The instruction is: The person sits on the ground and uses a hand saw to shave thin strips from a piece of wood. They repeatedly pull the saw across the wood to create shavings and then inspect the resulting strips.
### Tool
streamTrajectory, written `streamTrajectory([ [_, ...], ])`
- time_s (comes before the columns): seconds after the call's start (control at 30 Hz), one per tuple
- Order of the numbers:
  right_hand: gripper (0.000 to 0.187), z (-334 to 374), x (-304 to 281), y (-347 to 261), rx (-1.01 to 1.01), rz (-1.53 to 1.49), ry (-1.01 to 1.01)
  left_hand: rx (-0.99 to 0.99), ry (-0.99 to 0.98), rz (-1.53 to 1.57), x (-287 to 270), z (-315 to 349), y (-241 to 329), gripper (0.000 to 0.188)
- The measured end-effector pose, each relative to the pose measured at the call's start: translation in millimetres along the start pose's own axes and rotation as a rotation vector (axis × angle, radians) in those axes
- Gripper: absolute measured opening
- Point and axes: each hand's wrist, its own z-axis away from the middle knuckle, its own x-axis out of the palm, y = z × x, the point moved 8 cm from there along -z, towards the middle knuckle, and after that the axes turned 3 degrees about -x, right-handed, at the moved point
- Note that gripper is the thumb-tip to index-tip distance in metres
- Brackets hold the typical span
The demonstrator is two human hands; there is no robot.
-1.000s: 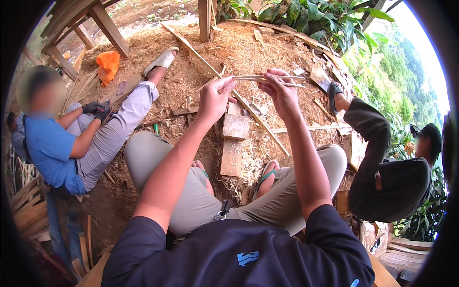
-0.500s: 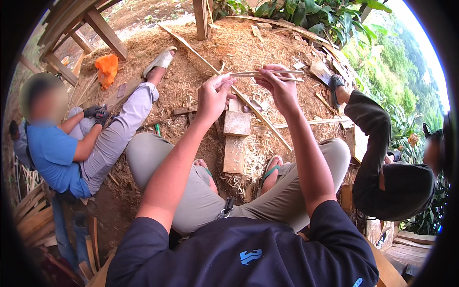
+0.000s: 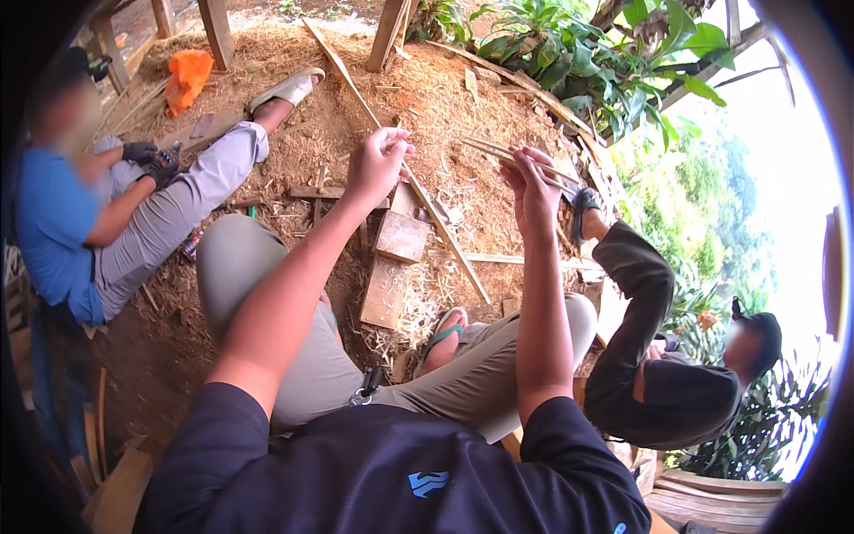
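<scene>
My right hand [image 3: 534, 191] is closed in a pinch around a pair of thin pale wooden sticks [image 3: 485, 147]. They slant from the upper left down to the right, past my fingers. To the left, at about the same height, my left hand [image 3: 378, 165] is half curled with its fingertips apart and no stick visible in it. Below and between my hands lie a wooden block [image 3: 402, 235] and a flat board [image 3: 383, 292] on the ground. A long thin wood strip [image 3: 351, 84] runs behind my left hand, farther down on the ground.
Wood shavings [image 3: 427, 98] cover the ground. On the left sits a person in a blue shirt [image 3: 58, 222] and dark gloves; on the right, one in dark clothing [image 3: 663, 400]. An orange bag [image 3: 188, 80] lies at the far left, near wooden posts [image 3: 216, 34]. Leafy plants [image 3: 569, 53] grow behind.
The sticks have come away from my left hand and tilt in my right. My hands have moved farther apart. The whole view has turned to the right.
</scene>
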Motion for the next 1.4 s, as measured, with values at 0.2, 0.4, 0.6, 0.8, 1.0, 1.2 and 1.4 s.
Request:
streamTrajectory([
  [0.2,0.025,-9,-1,-4,0.012,0.027,-0.003,-0.029,0.071,0.105,-16,-7,10,0.021],
  [0.4,0.024,-36,17,-32,0.002,0.108,-0.052,-0.123,-0.041,0.194,-12,-16,-2,0.049],
  [0.6,0.017,-34,78,-52,-0.012,0.349,-0.28,-0.102,-0.387,0.072,15,-13,4,0.097],
  [0.8,0.016,-24,108,-42,-0.031,0.537,-0.392,-0.079,-0.467,0.093,26,-4,13,0.107],
  [1.0,0.016,-25,105,-37,-0.013,0.468,-0.347,-0.078,-0.466,0.072,22,2,17,0.107],
  [1.2,0.013,-29,101,-38,0.019,0.295,-0.305,-0.061,-0.458,0.09,22,-1,20,0.105],
  [1.4,0.011,-32,92,-47,0.037,0.149,-0.27,-0.042,-0.451,0.074,19,-3,17,0.1],
])
